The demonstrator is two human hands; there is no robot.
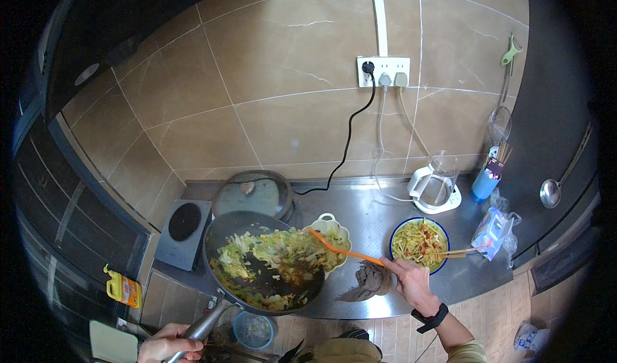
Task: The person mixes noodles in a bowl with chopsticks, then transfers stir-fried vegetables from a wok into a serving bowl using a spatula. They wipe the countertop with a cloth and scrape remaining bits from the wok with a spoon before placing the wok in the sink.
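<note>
My left hand (171, 343) grips the metal handle of a dark frying pan (262, 312), which is held tilted over the counter's front edge. Chopped cabbage (260, 247) with brown sauce lies in the pan. In my right hand (409, 283) is the handle of an orange spatula (354, 254); its head is at the cabbage by the pan's right rim. A pale scalloped bowl (344, 237) with a loop handle stands against that rim, partly hidden, with some food in it. The grey cloth (368, 283) lies on the counter just left of my right hand.
A blue-rimmed bowl (447, 233) of shredded food with chopsticks (458, 253) stands to the right. Behind are a glass lid (270, 199), an electric kettle (434, 187) and a blue utensil holder (484, 184). A hot plate (176, 247) is at left; a blue basket (253, 331) is below the counter.
</note>
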